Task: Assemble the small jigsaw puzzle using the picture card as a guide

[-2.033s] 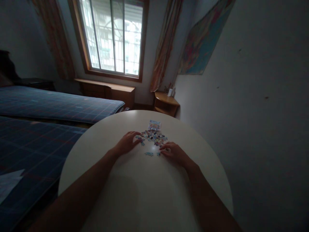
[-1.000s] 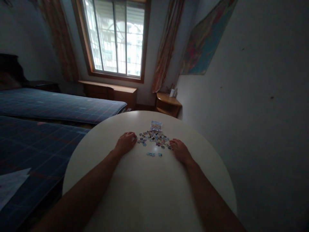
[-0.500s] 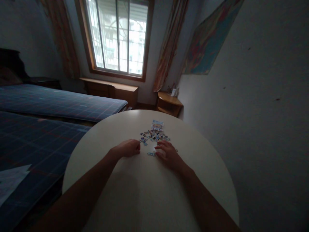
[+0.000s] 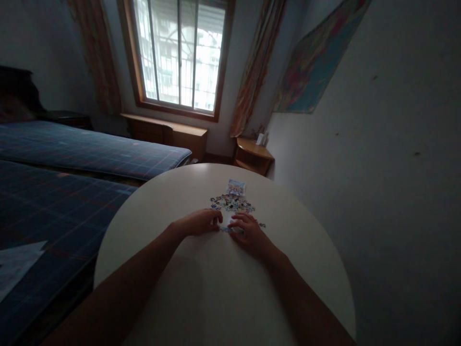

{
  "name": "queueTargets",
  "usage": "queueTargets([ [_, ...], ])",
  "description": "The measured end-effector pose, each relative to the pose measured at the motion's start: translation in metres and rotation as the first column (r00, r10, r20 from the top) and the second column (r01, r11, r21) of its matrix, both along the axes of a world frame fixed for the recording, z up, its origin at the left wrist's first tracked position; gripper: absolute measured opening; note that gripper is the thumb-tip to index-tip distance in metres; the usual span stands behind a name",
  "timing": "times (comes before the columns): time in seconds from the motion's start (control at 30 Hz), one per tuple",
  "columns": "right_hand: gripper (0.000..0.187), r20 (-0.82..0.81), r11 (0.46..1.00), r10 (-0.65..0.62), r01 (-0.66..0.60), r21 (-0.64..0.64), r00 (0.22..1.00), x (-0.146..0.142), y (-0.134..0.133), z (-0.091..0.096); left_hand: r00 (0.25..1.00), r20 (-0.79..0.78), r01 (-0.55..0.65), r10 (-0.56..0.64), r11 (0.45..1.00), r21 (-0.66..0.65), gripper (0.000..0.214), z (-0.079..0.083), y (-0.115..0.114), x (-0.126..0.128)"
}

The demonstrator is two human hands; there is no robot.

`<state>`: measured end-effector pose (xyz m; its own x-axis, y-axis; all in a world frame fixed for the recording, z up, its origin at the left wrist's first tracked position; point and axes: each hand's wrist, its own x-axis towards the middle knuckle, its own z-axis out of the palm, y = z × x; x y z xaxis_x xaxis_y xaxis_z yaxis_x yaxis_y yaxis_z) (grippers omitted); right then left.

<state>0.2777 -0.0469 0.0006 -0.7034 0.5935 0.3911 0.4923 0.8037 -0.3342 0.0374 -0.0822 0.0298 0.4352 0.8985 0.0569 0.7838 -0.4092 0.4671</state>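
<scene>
Shifted toward 3 o'clock, the left hand now flanks the puzzle strip opposite the right hand, likely focusing work there. Both curl, pinching unclear; loose pieces lie at 12 o'clock.

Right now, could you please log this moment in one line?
left hand: at left of puzzle row; right hand: at its right; loose pieces: mostly beyond hands; picture card: farther
</scene>
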Motion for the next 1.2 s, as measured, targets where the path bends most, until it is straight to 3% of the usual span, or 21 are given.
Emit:
queueTargets([
  [1.0,0.014,-0.03,0.999,0.047,-0.047,-0.011,0.998,-0.004,-0.001,0.0,0.999,-0.041,0.007,-0.001,0.987,0.158,0.01,-0.009,0.004,0.001],
  [1.07,0.016,-0.028,0.999,0.049,-0.049,-0.021,0.998,-0.004,-0.001,0.0,0.999,-0.027,-0.028,0.033,0.984,0.178,0.013,-0.012,0.008,-0.007],
  [1.2,0.02,-0.019,0.999,-0.034,0.034,-0.037,0.999,0.001,0.004,0.003,0.975,0.02,-0.218,0.221,0.937,0.273,0.025,-0.023,0.02,-0.035],
])
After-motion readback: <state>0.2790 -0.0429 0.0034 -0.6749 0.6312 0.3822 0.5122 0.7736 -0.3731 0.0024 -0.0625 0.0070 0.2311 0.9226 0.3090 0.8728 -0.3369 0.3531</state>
